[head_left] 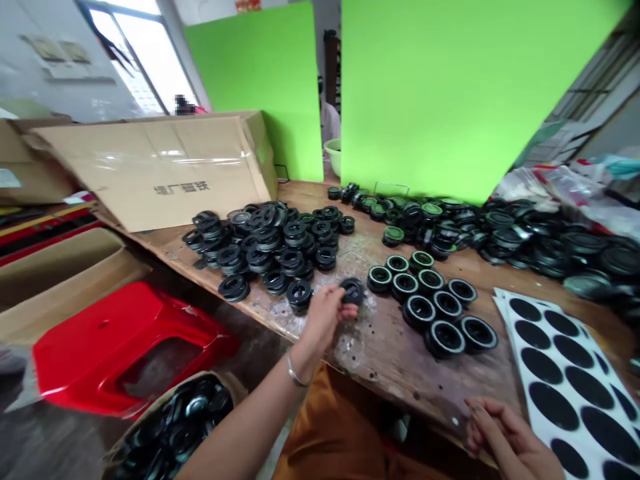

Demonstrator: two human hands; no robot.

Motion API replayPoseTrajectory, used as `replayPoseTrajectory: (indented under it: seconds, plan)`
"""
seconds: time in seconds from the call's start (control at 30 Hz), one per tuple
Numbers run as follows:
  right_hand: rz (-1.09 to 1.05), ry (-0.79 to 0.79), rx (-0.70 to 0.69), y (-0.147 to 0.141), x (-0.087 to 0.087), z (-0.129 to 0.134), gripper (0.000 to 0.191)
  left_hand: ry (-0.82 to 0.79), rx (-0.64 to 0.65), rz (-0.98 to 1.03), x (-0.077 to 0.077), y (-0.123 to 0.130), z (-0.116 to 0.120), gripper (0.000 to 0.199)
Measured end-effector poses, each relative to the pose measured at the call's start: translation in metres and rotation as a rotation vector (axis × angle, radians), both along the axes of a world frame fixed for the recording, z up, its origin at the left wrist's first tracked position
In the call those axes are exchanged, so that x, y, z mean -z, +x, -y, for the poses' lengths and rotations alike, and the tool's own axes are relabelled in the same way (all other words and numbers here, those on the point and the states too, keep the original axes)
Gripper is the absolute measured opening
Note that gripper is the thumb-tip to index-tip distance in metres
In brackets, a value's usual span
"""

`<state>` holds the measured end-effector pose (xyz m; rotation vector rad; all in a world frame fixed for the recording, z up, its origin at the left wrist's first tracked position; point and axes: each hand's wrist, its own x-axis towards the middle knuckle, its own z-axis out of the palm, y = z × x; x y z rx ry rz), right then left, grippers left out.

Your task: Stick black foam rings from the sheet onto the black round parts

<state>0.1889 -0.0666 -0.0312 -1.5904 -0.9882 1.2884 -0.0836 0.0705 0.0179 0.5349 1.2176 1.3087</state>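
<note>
My left hand (pixel 330 308), with a bracelet at the wrist, grips a black round plastic disc (pixel 352 291) by its edge, just above the table. To its left, several similar black discs (pixel 267 240) stand piled in stacks. Right of it, several black round pieces with pale rings on top (pixel 434 300) stand close together. Near the front edge of the table, my right hand (pixel 505 437) is closed, thumb against curled fingers; whatever may be between them is hidden. Beside it lie white sheets of black round stickers (pixel 545 363).
Black round parts (pixel 440 223) lie heaped along the back of the wooden table (pixel 395 373). Green panels (pixel 440 87) and a cardboard box (pixel 170 173) stand behind. A red plastic stool (pixel 115 347) and a bag of black parts (pixel 175 427) are on the floor at left.
</note>
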Motion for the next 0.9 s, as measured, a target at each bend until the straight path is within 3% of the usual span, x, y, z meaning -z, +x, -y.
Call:
replayPoseTrajectory:
  seconds: [0.13, 0.27, 0.4, 0.5, 0.6, 0.7, 0.8, 0.9]
  plan:
    - [0.017, 0.059, 0.127, 0.003, -0.011, 0.009, 0.039, 0.106, -0.186, 0.032, 0.000, -0.015, -0.019, 0.024]
    - [0.087, 0.135, 0.170, 0.015, -0.031, 0.011, 0.034, 0.211, -0.174, 0.047, 0.016, -0.001, -0.013, 0.036]
    - [0.432, 0.189, 0.316, 0.058, -0.039, 0.031, 0.030, 0.192, -0.169, 0.007, 0.019, 0.010, -0.009, 0.038]
    - [0.790, 0.232, 0.365, 0.101, -0.030, 0.052, 0.027, 0.155, -0.213, -0.003, 0.014, 0.009, -0.015, 0.031]
    - [1.019, 0.367, 0.269, 0.138, -0.010, 0.066, 0.030, 0.117, -0.281, -0.032, 0.011, 0.006, -0.019, 0.031]
    - [1.103, 0.458, 0.139, 0.157, 0.011, 0.070, 0.039, 0.117, -0.308, -0.142, 0.011, 0.016, -0.009, 0.033]
    - [1.127, 0.484, 0.063, 0.158, 0.022, 0.069, 0.046, 0.189, -0.102, -0.385, 0.008, 0.049, 0.019, 0.027]
    - [1.147, 0.514, 0.040, 0.152, 0.024, 0.065, 0.045, 0.240, 0.348, -0.460, 0.002, 0.100, 0.051, 0.022]
